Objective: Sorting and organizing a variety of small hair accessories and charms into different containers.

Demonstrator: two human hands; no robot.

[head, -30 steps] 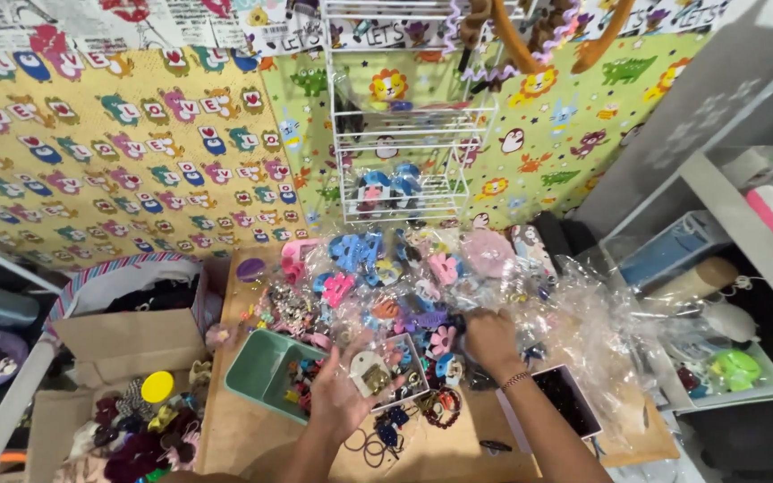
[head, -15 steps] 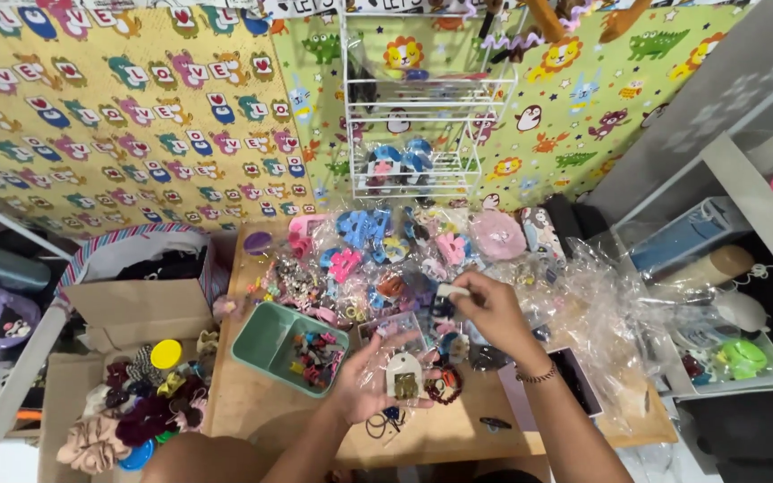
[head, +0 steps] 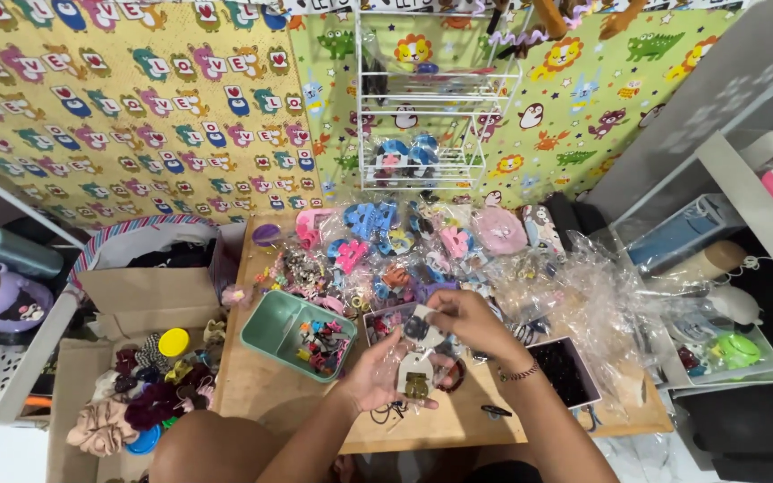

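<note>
Over a crowded wooden counter (head: 261,394), a person's left hand (head: 376,374) lies palm up and cradles a small white backing card (head: 415,368), a dark trinket (head: 417,386) fixed at its lower end. The right hand (head: 465,320) comes in from the right and above, its fingertips pinched narrowly on a small dark round piece (head: 416,328) at the card's upper end. The card's long axis runs roughly from the person's body toward the wall, so the pinched piece sits at the far end and the trinket at the near end. The two hands meet just over the card, the right on top, the left beneath. Left of them stands a green divided tray (head: 272,324) with small coloured bits in one compartment. Beyond, clear bags of hair clips (head: 378,234) in pink and blue cover the counter up to a white wire rack (head: 418,134). A dark flat tray (head: 567,368) rests just beside the right wrist, which wears a thin bracelet (head: 519,373).
</note>
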